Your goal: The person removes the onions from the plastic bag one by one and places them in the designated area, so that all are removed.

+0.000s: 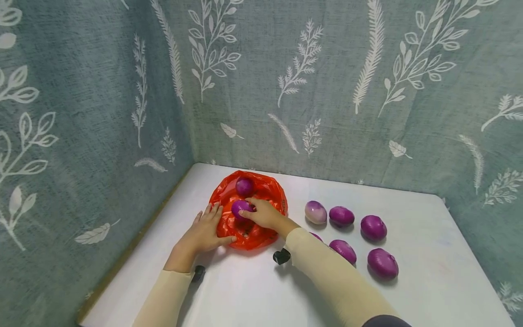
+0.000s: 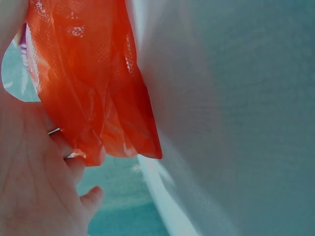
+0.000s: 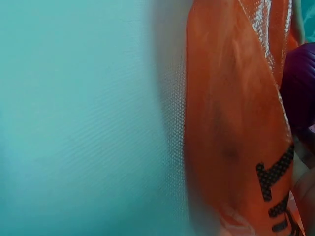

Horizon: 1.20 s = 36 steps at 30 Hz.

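A red plastic bag [image 1: 269, 187] lies opened out on the white table, its rim rolled into a round bowl shape. Inside it, toward the back, sits one purple onion [image 1: 244, 186]. My right hand [image 1: 263, 213] grips a second purple onion [image 1: 241, 209] over the bag's middle, thumb and fingers on its right side. Against the bag's left rim rests my left hand [image 1: 208, 231], fingers straight and spread; the left wrist view shows this hand [image 2: 39, 167] beside the bag's red wall [image 2: 93, 83]. Black print marks the bag's side [image 3: 231, 108] in the right wrist view.
Several more onions stand on the table's right half, among them a paler onion [image 1: 316, 212] and a large purple onion [image 1: 382, 264]. My right forearm partly covers one onion. Patterned green-grey cloth [image 1: 253, 91] hangs behind and left of the white table [image 1: 433, 254].
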Tool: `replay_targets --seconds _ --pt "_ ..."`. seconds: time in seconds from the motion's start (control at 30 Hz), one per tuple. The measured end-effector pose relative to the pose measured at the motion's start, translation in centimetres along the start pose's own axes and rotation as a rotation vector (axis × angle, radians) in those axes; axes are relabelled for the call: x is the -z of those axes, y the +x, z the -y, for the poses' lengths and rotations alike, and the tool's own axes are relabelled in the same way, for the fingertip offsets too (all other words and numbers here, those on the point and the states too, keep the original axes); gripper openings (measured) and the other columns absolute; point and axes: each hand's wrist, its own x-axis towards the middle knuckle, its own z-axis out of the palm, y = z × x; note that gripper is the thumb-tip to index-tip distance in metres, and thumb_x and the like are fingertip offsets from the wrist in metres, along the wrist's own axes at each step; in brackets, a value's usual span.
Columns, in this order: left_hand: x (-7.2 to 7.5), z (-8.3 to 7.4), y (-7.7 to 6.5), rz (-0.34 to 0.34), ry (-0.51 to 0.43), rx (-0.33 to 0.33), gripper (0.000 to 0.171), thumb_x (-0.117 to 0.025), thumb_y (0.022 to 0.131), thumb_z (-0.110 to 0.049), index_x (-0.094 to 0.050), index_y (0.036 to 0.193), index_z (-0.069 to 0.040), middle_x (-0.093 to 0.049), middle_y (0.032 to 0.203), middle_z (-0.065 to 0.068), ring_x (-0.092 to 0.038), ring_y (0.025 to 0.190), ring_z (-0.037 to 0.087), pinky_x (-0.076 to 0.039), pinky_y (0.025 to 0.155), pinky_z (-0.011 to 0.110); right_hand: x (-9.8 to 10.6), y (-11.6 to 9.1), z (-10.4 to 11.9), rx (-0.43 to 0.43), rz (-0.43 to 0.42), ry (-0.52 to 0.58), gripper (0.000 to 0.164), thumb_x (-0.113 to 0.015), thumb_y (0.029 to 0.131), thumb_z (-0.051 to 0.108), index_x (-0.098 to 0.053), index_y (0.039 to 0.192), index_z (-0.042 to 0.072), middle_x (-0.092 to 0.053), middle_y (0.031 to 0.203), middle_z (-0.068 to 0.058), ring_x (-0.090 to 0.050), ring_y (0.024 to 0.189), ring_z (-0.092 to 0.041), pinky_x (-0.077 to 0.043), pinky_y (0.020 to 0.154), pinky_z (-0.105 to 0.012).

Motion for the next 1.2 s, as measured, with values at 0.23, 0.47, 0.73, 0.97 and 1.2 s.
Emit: replay_targets --seconds 0.23,0.47,0.73,0.97,1.2 --pt "0.0 0.1 0.2 -0.002 -0.010 0.002 0.118 -0.052 0.075 -0.082 -0.022 0.152 0.003 -0.019 0.158 0.022 -0.009 0.145 0.042 -0.006 0.114 0.059 0.7 -1.1 -0.1 0.032 0.024 -0.028 0.070 -0.060 0.089 0.057 -0.046 0.146 0.020 -0.056 0.135 -0.003 -0.050 0.126 -0.025 -0.040 0.104 -0.048" --pt "0.3 0.1 0.0 0.001 -0.026 0.012 0.117 -0.057 0.075 -0.078 -0.024 0.152 0.003 -0.021 0.157 0.024 -0.009 0.144 0.043 -0.007 0.114 0.059 1.3 -2.2 -0.4 0.081 0.007 -0.045 0.068 -0.065 0.087 0.056 -0.051 0.142 0.020 -0.060 0.130 -0.001 -0.055 0.119 -0.023 -0.046 0.099 -0.043" --pt "0.2 0.3 0.0 0.011 -0.029 0.027 0.118 -0.057 0.074 -0.079 -0.023 0.152 0.003 -0.019 0.157 0.024 -0.008 0.144 0.043 -0.006 0.114 0.059 2.2 -3.7 -0.3 0.126 -0.002 -0.028 0.067 -0.065 0.087 0.057 -0.052 0.141 0.020 -0.062 0.126 0.000 -0.058 0.113 -0.019 -0.049 0.094 -0.037" --pt "-0.1 0.3 0.1 0.020 -0.028 0.039 0.119 -0.057 0.073 -0.080 -0.022 0.153 0.001 -0.018 0.158 0.023 -0.007 0.145 0.042 -0.005 0.114 0.059 2.8 -5.6 -0.2 0.111 0.018 0.001 0.065 -0.066 0.086 0.057 -0.052 0.141 0.025 -0.060 0.128 0.002 -0.056 0.118 -0.019 -0.048 0.096 -0.042" --pt "-0.1 0.2 0.1 0.012 -0.024 0.024 0.119 -0.057 0.074 -0.079 -0.022 0.152 0.003 -0.018 0.157 0.025 -0.007 0.145 0.043 -0.005 0.114 0.059 3.6 -7.1 -0.6 0.130 0.009 -0.016 0.066 -0.066 0.085 0.058 -0.053 0.141 0.024 -0.061 0.128 0.004 -0.056 0.118 -0.018 -0.047 0.097 -0.041"
